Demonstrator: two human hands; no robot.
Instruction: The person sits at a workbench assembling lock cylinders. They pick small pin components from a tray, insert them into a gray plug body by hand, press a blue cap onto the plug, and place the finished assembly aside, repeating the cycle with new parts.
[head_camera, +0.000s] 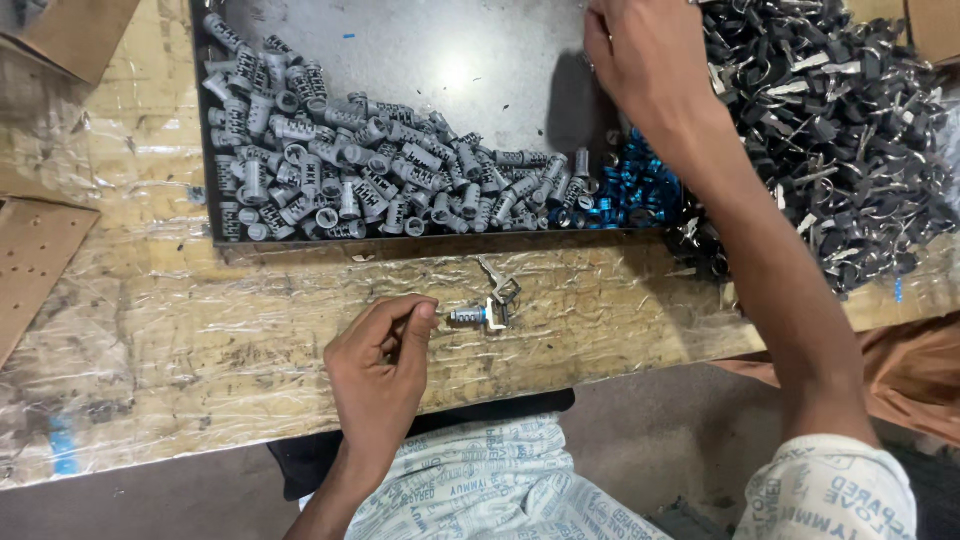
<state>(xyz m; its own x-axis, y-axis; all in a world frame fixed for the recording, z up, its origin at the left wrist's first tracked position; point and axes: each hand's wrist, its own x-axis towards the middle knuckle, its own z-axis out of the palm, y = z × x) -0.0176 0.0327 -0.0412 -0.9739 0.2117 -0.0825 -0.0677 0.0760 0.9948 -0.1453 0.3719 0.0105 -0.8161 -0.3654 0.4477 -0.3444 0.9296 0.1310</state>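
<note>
Printed pale cloth on the person's lap and right sleeve fills the bottom edge. Just above it the left hand (378, 372) rests on the table (180, 330), a worn wooden top under crinkled clear plastic film. Its grip is loosely curled, thumb and forefinger nearly together and holding nothing, the fingertips just beside a small lock cylinder (470, 315): a ribbed grey metal barrel with a bright bracket and a thin wire ring at its far end, lying on the film. Farther off, the right hand (645, 60) reaches over the right end of a shallow dark metal tray (480, 50); its fingers bend away from view, so whether that grip is apart or clamped I cannot tell. Along the tray's near wall lies a heap of grey cylinders (340, 170), ribbed and hollow-ended, then a smaller cluster of shiny blue rings (632, 190). Right of the tray sprawls a pile of black-headed keys (840, 130) on rings.
</note>
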